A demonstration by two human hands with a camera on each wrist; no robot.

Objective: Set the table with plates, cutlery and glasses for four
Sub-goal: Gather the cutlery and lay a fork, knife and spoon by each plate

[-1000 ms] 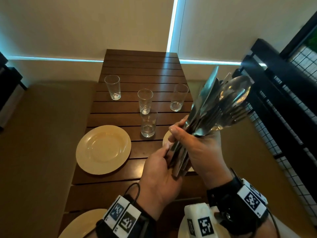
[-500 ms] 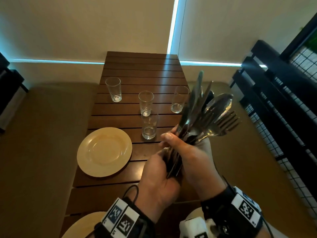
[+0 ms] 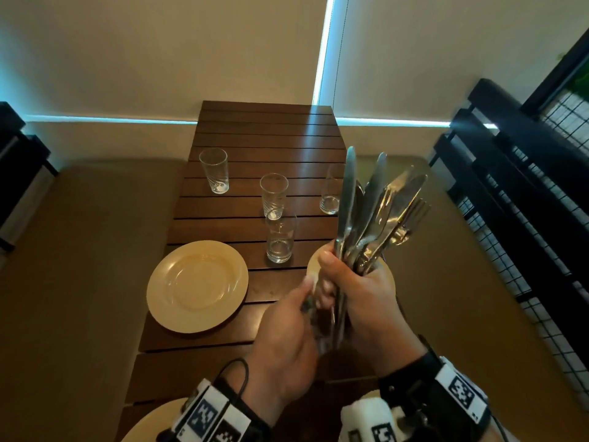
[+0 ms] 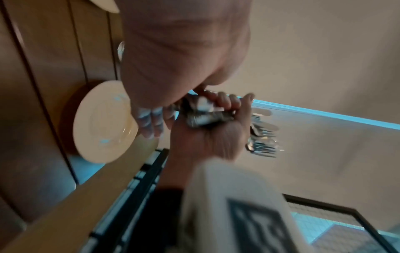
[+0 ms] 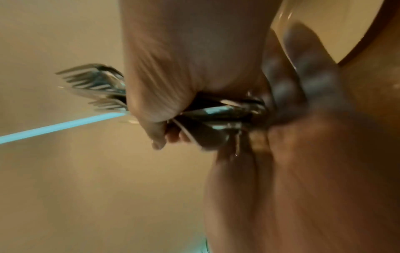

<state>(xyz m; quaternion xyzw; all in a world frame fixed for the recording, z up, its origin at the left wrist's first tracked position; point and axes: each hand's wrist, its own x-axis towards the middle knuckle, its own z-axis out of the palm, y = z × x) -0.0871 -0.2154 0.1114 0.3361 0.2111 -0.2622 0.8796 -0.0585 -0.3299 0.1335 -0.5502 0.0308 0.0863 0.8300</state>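
A bundle of steel cutlery (image 3: 369, 215), knives, forks and spoons, stands nearly upright over the table's right side. My right hand (image 3: 331, 272) grips it round the middle, heads fanned upward. Just below, my left hand (image 3: 307, 298) holds the handle ends between thumb and fingers. In the blurred left wrist view the handles (image 4: 203, 114) cross my right palm and fork tines (image 4: 262, 145) stick out beyond. A cream plate (image 3: 197, 287) lies at the left; another plate (image 3: 314, 266) is mostly hidden behind my hands. Several empty glasses (image 3: 280, 237) stand mid-table.
The dark slatted wooden table (image 3: 264, 132) runs away from me, its far end bare. Cream plate rims (image 3: 149, 422) show at the near edge. Tan bench cushions (image 3: 79, 250) flank both sides. A black rail with wire mesh (image 3: 526, 186) stands on the right.
The cutlery bundle has come down and toward the left, turning from a rightward lean to nearly upright. Both hands stayed on it and sank closer to the table.
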